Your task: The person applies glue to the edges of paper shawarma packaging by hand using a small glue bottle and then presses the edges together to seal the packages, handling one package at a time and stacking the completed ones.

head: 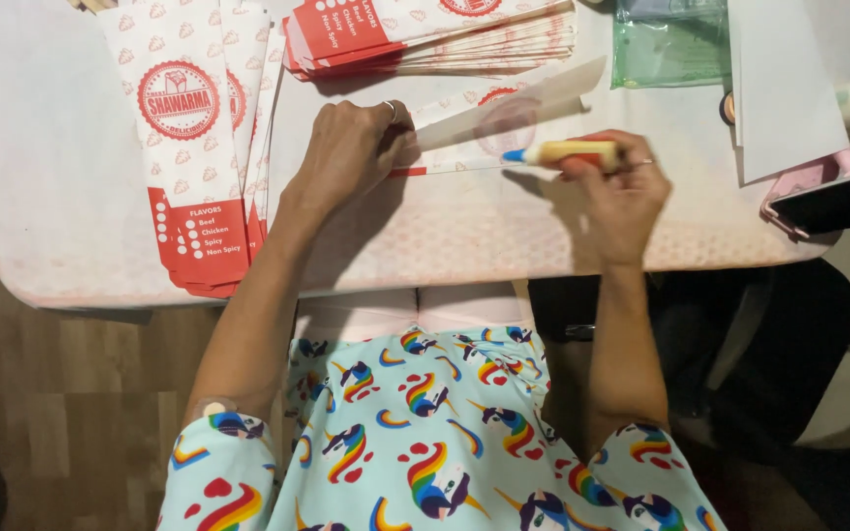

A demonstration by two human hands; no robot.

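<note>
table [71, 197] white | paper sleeves [194, 147] flat stacks | green pouch [669, 44] | white sheet [784, 88]
</note>
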